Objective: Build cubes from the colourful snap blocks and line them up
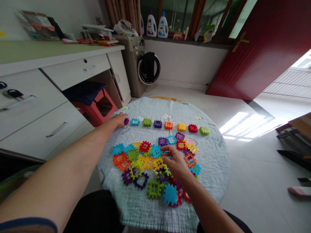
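At the left end of a row of toothed plastic building tiles, my left hand (120, 119) has its fingers closed at a purple tile (126, 121), which it partly hides. To the right in that row lie a light blue tile (135, 121), a green tile (147, 122), a dark purple tile (157, 124) and several more. My right hand (173, 158) hangs over a loose pile of tiles, fingers apart and curved. Nearest its fingertips are a blue window tile (156, 151) and a yellow window tile (159, 163). It appears to hold nothing.
A pale patterned cloth (209, 161) covers the round table. Beyond it stand a red stool (102, 106), a white desk (73, 71), a washing machine (136, 61) with its door open, and a red door (262, 48). Detergent bottles (162, 26) stand on the sill.
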`<state>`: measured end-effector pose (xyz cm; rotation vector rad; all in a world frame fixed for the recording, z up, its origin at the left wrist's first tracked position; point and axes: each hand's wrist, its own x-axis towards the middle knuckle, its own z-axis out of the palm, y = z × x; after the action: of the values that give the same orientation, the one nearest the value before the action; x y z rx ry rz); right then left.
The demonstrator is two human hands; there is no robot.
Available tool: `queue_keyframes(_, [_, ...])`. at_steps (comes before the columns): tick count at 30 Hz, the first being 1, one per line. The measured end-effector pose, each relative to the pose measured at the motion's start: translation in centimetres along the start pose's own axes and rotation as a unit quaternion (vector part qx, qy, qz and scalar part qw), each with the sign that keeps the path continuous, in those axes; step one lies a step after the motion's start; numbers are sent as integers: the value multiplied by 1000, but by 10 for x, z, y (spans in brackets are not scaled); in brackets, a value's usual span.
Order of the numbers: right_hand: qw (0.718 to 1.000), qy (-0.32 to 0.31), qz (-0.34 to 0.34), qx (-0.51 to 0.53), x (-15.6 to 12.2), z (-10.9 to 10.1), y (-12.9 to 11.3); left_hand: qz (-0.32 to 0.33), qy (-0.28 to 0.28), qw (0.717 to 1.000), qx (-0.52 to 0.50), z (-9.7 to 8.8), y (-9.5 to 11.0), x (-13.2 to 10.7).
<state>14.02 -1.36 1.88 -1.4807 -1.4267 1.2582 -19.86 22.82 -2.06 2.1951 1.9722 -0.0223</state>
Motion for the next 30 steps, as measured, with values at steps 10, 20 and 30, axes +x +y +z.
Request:
queue_keyframes(10, [996, -48, -28, -70, -13, 0, -9, -37, 69, 993, 88, -5, 43, -101])
queue_keyframes(20, [975, -47, -144, -165, -15, 9, 6, 173, 65, 970, -159, -7, 154, -246])
queue_keyframes(30, [974, 8, -145, -173, -5, -12, 8, 122, 132, 944, -277, 21, 203, -255])
